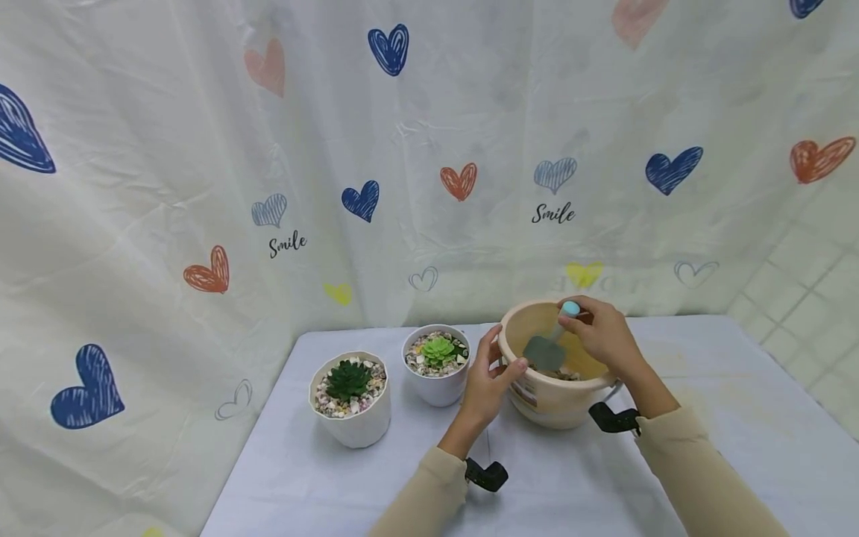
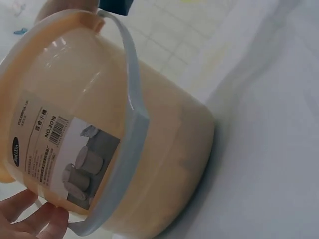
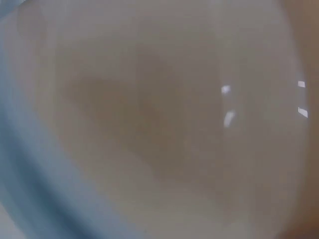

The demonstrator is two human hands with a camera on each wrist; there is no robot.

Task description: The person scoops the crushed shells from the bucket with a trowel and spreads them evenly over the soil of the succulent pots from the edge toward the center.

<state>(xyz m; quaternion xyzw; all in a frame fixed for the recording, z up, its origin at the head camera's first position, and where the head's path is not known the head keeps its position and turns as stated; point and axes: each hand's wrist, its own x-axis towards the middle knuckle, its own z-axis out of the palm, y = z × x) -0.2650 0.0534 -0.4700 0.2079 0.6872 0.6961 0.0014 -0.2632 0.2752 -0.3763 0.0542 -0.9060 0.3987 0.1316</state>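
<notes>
A peach plastic bucket (image 1: 560,399) stands on the table, with small loose bits (image 1: 570,375) at its bottom. My left hand (image 1: 482,386) holds its left rim, thumb at the front and fingers along the side. In the left wrist view, fingertips (image 2: 60,219) press the bucket wall below a printed label (image 2: 60,149). Over the opening, my right hand (image 1: 604,335) grips a small shovel (image 1: 545,353) by its blue-tipped handle, the dark flat blade tilted down inside the bucket. The right wrist view shows only blurred bucket wall (image 3: 149,124) and handle.
Left of the bucket stand two white pots, one with a light green succulent (image 1: 438,350), the other with a dark green one (image 1: 349,380), both topped with pebbles. The bucket's grey handle (image 2: 132,124) hangs down its outside. A heart-print curtain (image 1: 416,149) hangs behind the table.
</notes>
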